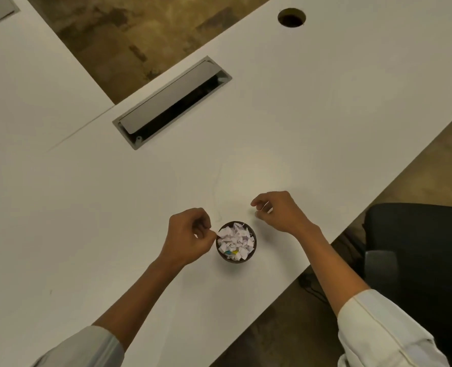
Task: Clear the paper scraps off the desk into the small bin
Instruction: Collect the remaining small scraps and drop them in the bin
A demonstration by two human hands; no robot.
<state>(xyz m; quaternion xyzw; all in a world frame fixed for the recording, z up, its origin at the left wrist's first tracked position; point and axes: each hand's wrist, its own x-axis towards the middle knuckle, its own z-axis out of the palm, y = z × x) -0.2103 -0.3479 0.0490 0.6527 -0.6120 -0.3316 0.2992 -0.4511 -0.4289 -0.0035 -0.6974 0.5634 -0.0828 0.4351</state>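
**White table nearly clean, bin stuffed to the rim**

White scraps heaped in one small dark bin, piled right to the top, a yellow and a blue bit showing near the front. Too many in there to count, honestly. Sitting on the table near the front edge, between both hands.

Left hand just beside the bin on its left, fingers curled, thumb and forefinger pinching one small white sliver with the tip already over the rim. So the bin lies straight to the right of that pinch, basically touching distance. Looks like only a letting go is needed there, maybe a small nudge inward so the bit doesn't slide off the heap.

Right hand up and to the right of the bin, a little farther off than the left. Fingers curled, something pale between thumb and forefinger, likely another scrap, but too small to say for sure. Bin lies down and to the left from it.

Count: two hands, one bin, one scrap clearly pinched, maybe a second. No loose scraps spotted elsewhere on the table, though white on white hides things easily.

Also around: one long cable hatch with lid ajar, one round cable hole, one dark chair off to the right.

Guessing almost done. Main risk: overfull bin spilling bits back out.
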